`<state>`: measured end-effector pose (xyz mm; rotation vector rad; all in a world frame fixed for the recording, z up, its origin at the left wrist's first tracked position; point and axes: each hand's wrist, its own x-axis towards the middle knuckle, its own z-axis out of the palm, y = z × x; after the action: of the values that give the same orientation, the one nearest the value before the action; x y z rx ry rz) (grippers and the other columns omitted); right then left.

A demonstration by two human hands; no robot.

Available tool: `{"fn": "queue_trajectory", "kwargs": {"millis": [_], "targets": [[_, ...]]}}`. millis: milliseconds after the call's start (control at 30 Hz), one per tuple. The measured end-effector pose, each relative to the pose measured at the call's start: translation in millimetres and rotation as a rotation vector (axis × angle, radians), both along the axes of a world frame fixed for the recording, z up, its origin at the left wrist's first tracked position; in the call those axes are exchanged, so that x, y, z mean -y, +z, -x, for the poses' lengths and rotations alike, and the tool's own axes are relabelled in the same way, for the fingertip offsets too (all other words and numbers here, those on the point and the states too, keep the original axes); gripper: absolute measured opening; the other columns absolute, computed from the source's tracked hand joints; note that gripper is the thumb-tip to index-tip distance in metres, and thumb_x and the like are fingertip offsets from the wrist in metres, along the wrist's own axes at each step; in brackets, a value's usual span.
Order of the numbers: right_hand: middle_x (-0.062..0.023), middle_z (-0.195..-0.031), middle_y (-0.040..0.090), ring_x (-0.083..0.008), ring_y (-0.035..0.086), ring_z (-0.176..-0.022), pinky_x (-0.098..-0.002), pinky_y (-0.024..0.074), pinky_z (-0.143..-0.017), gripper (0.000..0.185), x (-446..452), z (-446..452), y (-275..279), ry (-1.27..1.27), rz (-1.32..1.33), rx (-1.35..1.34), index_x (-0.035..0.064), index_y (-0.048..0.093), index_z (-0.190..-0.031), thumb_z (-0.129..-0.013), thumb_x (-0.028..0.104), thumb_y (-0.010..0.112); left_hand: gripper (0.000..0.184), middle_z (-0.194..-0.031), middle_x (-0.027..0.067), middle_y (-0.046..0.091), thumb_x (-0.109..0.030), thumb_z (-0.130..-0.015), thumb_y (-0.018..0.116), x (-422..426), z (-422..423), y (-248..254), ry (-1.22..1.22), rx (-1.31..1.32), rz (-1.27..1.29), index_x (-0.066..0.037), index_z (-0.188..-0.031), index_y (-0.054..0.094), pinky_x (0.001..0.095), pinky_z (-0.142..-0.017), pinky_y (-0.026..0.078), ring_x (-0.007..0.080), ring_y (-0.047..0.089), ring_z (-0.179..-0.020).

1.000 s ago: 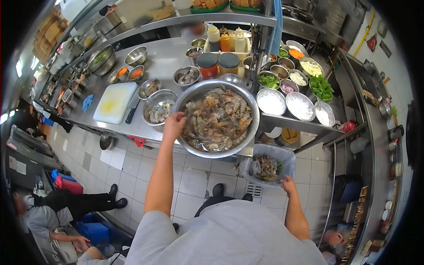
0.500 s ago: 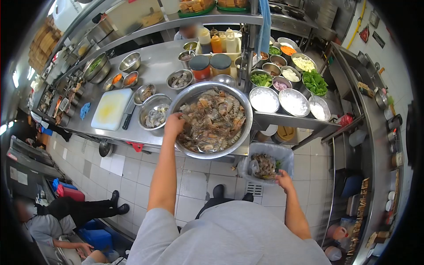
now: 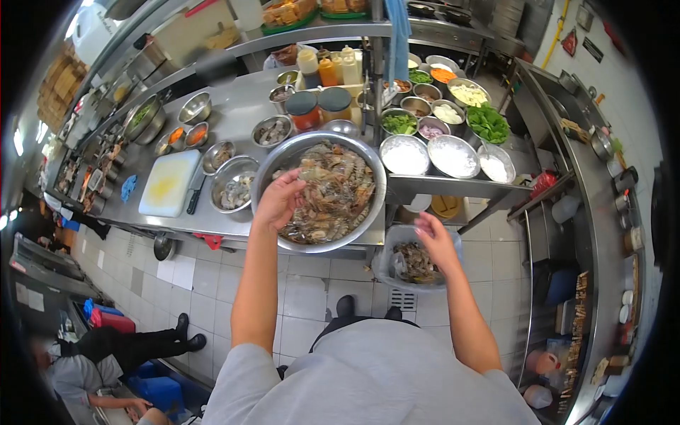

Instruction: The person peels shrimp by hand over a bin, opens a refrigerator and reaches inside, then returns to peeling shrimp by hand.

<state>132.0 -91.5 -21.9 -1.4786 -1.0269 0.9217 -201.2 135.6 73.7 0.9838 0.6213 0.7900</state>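
Observation:
A large steel bowl full of raw shrimp stands at the counter's front edge. Over its left part is my left hand, thumb and fingers pinched together near the shrimp; whatever they may hold is too small to make out. My right hand hangs in the air above a clear plastic bin, with its fingers loosely bent and slightly blurred. Shrimp heads and shells lie inside the bin. Left of the big bowl, a smaller steel bowl contains peeled shrimp.
A white cutting board and a knife lie on the steel counter. Lidded jars stand behind the large bowl. Bowls of white powder and vegetables are at the right. Another person is at the lower left.
My right hand has risen from the bin's right edge and moved left above it. My left hand has shifted slightly inward over the shrimp. The view has turned, sliding the counter left.

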Motion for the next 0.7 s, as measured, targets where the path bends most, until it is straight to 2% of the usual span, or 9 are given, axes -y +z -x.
{"fn": "queue_trajectory", "kwargs": {"millis": [200, 267, 300, 333, 400, 433, 500, 633, 700], "targets": [[-0.0137, -0.129, 0.058, -0.024, 0.053, -0.121, -0.0353, 0.044, -0.1, 0.061, -18, 20, 91, 0.159, -0.153, 0.25, 0.0053, 0.044, -0.141, -0.089, 0.022, 0.07, 0.041, -0.104, 0.0028, 0.067, -0.004, -0.09, 0.061, 63, -101, -10, -0.274, -0.161, -0.005, -0.004, -0.13, 0.054, 0.0231, -0.071, 0.048, 0.0117, 0.064, -0.086], [-0.0169, -0.128, 0.057, -0.0243, 0.054, -0.121, -0.0338, 0.0434, -0.1, 0.065, -27, 11, 50, 0.175, -0.12, 0.163, 0.0049, 0.04, -0.144, -0.09, 0.026, 0.069, 0.041, -0.104, 0.0018, 0.066, -0.003, -0.089, 0.061, 85, -132, -22, -0.351, -0.15, -0.041, -0.005, -0.13, 0.054, 0.0232, -0.071, 0.048, 0.0106, 0.063, -0.086], [-0.0162, -0.113, 0.063, -0.0227, 0.061, -0.105, -0.0324, 0.0484, -0.09, 0.052, -23, 11, 49, 0.123, -0.101, 0.234, 0.0006, 0.048, -0.134, -0.093, 0.028, 0.065, 0.042, -0.104, 0.0009, 0.066, -0.003, -0.088, 0.061, 93, -146, -28, -0.405, -0.148, -0.082, -0.006, -0.13, 0.054, 0.0232, -0.071, 0.047, 0.0096, 0.063, -0.085], [-0.0162, -0.113, 0.063, -0.0227, 0.061, -0.105, -0.0324, 0.0484, -0.09, 0.052, -20, 3, 37, 0.113, -0.1, 0.24, 0.0006, 0.048, -0.134, -0.093, 0.028, 0.065, 0.045, -0.105, 0.003, 0.065, 0.002, -0.086, 0.06, 98, -158, -36, -0.46, -0.145, -0.179, -0.005, -0.13, 0.054, 0.0265, -0.076, 0.049, 0.0104, 0.061, -0.088], [-0.0116, -0.096, 0.066, -0.0204, 0.062, -0.086, -0.0334, 0.0507, -0.075, 0.036, -16, -13, 8, 0.155, 0.193, 0.025, -0.002, 0.055, -0.116, -0.096, 0.027, 0.06, 0.049, -0.108, 0.0077, 0.064, 0.005, -0.082, 0.057, 116, -180, -48, -0.304, -0.559, -0.658, -0.006, -0.13, 0.055, 0.0306, -0.078, 0.051, 0.0186, 0.064, -0.09], [-0.0091, -0.085, 0.065, -0.0188, 0.059, -0.074, -0.0355, 0.0483, -0.065, 0.027, -5, -10, 15, 0.112, 0.202, 0.015, -0.0017, 0.055, -0.101, -0.098, 0.025, 0.055, 0.049, -0.108, 0.0077, 0.064, 0.005, -0.082, 0.057, 122, -188, -55, -0.306, -0.557, -0.657, -0.006, -0.13, 0.055, 0.0306, -0.078, 0.051, 0.0186, 0.064, -0.09], [-0.0118, -0.085, 0.065, -0.0212, 0.06, -0.074, -0.0365, 0.0481, -0.065, 0.027, 2, -21, -14, 0.083, 0.221, 0.094, -0.0022, 0.054, -0.1, -0.098, 0.024, 0.055, 0.052, -0.112, 0.0137, 0.06, 0.004, -0.079, 0.058, 132, -199, -69, -0.138, -0.608, -1.231, -0.007, -0.129, 0.056, 0.0371, -0.081, 0.052, 0.0302, 0.063, -0.093], [-0.0182, -0.083, 0.064, -0.0304, 0.063, -0.075, -0.0414, 0.0474, -0.066, 0.027, 16, -24, -20, -0.038, 0.188, 0.31, -0.0017, 0.052, -0.095, -0.098, 0.025, 0.054, 0.046, -0.11, 0.0167, 0.059, 0.0, -0.082, 0.059, 144, -211, -81, -0.156, -0.604, -1.36, -0.007, -0.128, 0.058, 0.0431, -0.084, 0.052, 0.0347, 0.061, -0.099], [-0.0196, -0.084, 0.064, -0.0343, 0.063, -0.078, -0.0435, 0.047, -0.067, 0.028, 20, -26, -21, -0.056, 0.202, 0.291, -0.001, 0.052, -0.095, -0.098, 0.027, 0.054, 0.044, -0.109, 0.0185, 0.061, -0.002, -0.084, 0.058, 149, -220, -84, -0.199, -0.655, -1.239, -0.006, -0.127, 0.058, 0.0433, -0.084, 0.052, 0.0358, 0.062, -0.099]]}}
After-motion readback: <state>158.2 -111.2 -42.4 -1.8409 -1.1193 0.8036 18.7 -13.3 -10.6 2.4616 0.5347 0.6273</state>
